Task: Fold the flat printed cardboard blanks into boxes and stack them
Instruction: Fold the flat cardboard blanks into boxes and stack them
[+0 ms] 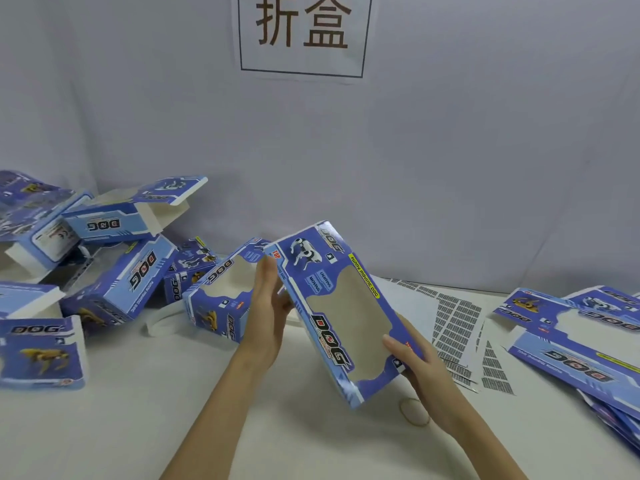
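- Windowed box (341,313) held tilted above the table (242,393), window face toward the camera, already opened into a sleeve.
- Left hand (272,306) presses flat, fingers straight, against its upper-left side; right hand (414,358) grips the lower-right edge, thumb on the printed face.
- Step, judged: squaring the body and closing end flaps. Flap state hidden.
- Next calls for tucking the ends, then setting it with the folded boxes (114,271) at left.
- Flat blanks (585,344) wait at right, label sheets (457,327) beside them.
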A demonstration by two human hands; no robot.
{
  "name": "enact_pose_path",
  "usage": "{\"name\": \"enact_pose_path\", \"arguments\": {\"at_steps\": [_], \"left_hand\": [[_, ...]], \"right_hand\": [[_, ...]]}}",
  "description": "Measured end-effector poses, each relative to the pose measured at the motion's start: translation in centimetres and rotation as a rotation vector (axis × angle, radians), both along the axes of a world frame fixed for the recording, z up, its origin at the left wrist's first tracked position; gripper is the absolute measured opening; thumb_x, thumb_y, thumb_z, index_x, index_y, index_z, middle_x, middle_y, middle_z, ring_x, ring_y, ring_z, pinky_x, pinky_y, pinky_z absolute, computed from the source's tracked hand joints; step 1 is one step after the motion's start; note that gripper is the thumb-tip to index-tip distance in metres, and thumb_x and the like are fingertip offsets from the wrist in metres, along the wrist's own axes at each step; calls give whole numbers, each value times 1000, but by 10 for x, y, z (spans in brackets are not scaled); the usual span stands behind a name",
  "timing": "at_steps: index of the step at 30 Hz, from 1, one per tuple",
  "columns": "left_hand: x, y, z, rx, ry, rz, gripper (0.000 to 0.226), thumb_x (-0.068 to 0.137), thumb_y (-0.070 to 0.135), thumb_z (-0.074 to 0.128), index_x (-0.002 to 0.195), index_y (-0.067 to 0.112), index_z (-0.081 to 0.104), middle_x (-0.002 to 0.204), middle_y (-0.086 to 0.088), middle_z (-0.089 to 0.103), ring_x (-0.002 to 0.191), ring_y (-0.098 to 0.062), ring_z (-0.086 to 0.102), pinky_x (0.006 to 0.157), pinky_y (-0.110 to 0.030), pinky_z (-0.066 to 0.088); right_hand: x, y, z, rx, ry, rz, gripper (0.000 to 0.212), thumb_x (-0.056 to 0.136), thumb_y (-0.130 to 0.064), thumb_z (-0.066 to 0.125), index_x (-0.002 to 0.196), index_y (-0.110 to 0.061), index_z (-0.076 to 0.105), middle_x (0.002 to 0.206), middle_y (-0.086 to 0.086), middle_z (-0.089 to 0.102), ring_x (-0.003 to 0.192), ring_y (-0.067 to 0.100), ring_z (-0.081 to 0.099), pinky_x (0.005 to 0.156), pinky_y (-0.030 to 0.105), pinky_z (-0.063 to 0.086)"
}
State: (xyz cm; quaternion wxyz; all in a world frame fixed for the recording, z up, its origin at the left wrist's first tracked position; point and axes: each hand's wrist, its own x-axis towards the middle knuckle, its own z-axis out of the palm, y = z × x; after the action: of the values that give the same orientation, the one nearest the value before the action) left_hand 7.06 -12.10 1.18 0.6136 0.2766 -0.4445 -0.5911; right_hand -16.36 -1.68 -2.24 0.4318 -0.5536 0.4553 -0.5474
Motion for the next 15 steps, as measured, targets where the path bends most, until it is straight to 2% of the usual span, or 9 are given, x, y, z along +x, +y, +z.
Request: {"name": "enact_pose_path", "arguments": {"at_steps": [3,5,8,10,11,12,13,14,15], "left_hand": [[0,-2,1,-39,53,39,52,102,64,41,142,38,60,137,-4,68,118,-26,69,97,-40,57],[-3,-4,-1,44,127,95,54,103,66,38,140,35,62,135,-5,70,116,-26,71,97,-43,56],[-15,-4,-12,299,183,109,61,109,59,27,134,16,62,126,-12,71,106,-28,72,98,-44,52],[-18,-1,-20,478,213,14,57,111,50,30,125,3,60,123,-23,69,102,-39,71,97,-48,53],[-19,1,-23,541,188,-76,55,111,44,33,125,-2,59,121,-27,70,100,-43,72,93,-49,57],[-19,5,-23,571,110,-171,51,111,38,36,127,-4,60,120,-27,71,97,-45,73,86,-46,61],[-20,9,-23,567,-11,-258,46,110,32,40,127,-5,61,120,-26,72,96,-44,75,78,-40,63],[-22,12,-23,535,-140,-326,39,108,27,45,125,-3,63,119,-24,74,94,-41,76,70,-33,62],[-26,14,-24,491,-243,-375,33,107,24,49,122,-1,65,116,-21,75,91,-37,76,64,-29,60]], "right_hand": [[6,-4,7,-22,-57,-88,44,89,-54,69,133,-45,66,126,2,74,107,22,73,82,41,58],[18,-11,15,-33,-93,-154,58,81,-64,72,133,-42,63,116,4,75,97,22,73,70,34,58],[46,-35,41,-28,-170,-149,75,78,-72,76,136,-28,59,109,2,78,91,18,74,73,30,61],[67,-56,66,-1,-183,-12,63,86,-66,69,134,-24,63,101,-6,79,93,15,76,83,27,61],[77,-66,76,25,-174,75,52,92,-61,66,133,-31,66,102,-12,78,101,16,76,85,24,60],[86,-73,86,65,-154,123,47,97,-57,66,140,-38,62,111,-16,75,112,18,74,87,22,59],[91,-79,92,104,-114,135,55,100,-51,66,151,-37,52,123,-14,69,121,22,70,90,23,58],[92,-83,95,133,-86,141,60,103,-44,66,157,-29,45,133,-7,63,126,26,67,94,25,58],[90,-85,93,133,-35,143,54,105,-36,65,154,-20,48,137,2,61,126,27,67,95,26,59]]}}
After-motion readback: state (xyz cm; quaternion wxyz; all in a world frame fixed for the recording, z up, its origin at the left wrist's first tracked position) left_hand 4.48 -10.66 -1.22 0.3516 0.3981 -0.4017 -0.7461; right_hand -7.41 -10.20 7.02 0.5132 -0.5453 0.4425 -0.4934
